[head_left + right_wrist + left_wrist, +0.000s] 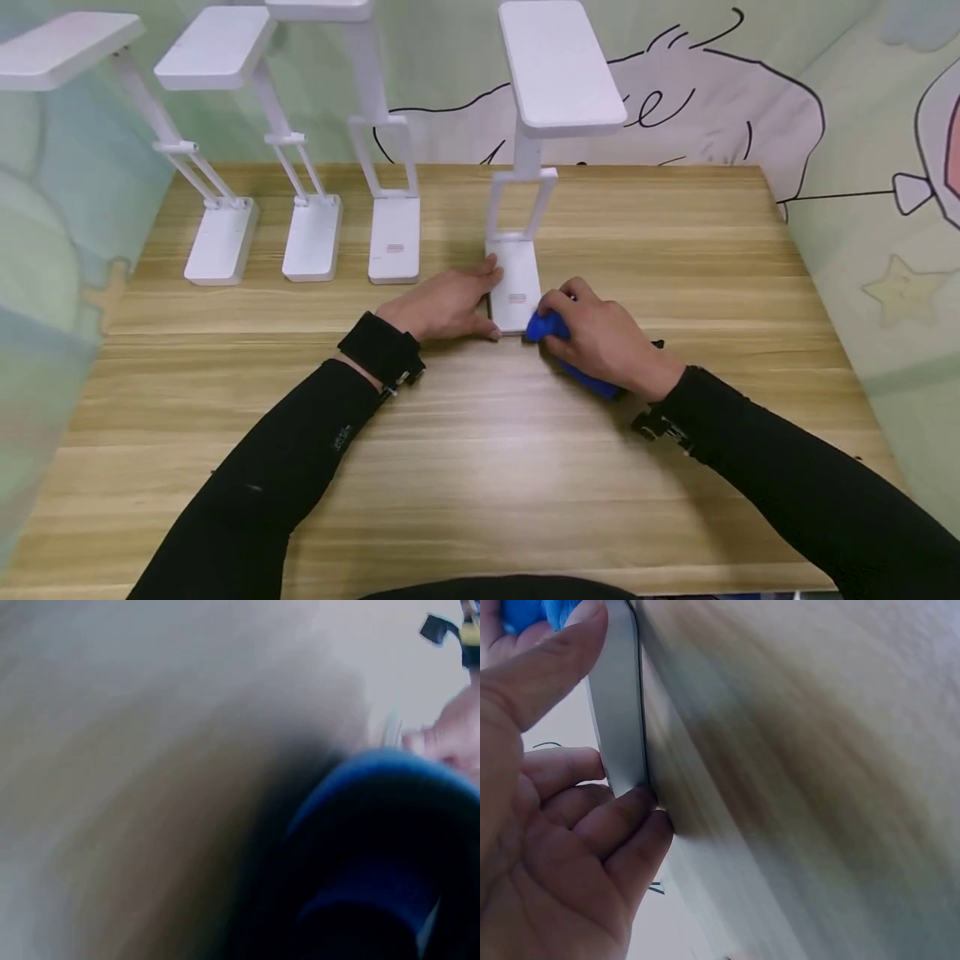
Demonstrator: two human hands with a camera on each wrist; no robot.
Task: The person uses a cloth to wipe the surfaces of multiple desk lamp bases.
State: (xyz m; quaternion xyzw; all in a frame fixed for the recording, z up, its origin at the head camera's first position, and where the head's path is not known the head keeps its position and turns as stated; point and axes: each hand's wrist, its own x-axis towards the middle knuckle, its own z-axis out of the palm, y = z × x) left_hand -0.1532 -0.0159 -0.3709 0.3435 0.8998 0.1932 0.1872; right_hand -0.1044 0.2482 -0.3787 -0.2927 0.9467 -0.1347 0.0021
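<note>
A white folding desk lamp (514, 287) stands upright on the wooden table, its flat head raised above its base. My left hand (450, 302) holds that base from the left, thumb at the front corner and fingers along the side. In the left wrist view the fingers (622, 825) touch the base's side edge (622, 705) close to the tabletop. My right hand (603, 337) grips a bunched blue cloth (547, 326) against the base's front right corner. Part of the cloth hangs below the palm. Close up and blurred, the cloth (382, 769) fills much of the right wrist view.
Three similar white lamps stand in a row to the left: one nearby (394, 242), a middle one (312, 240) and a far left one (222, 243). Behind the wooden table (450, 500) hangs a patterned backdrop (712, 108).
</note>
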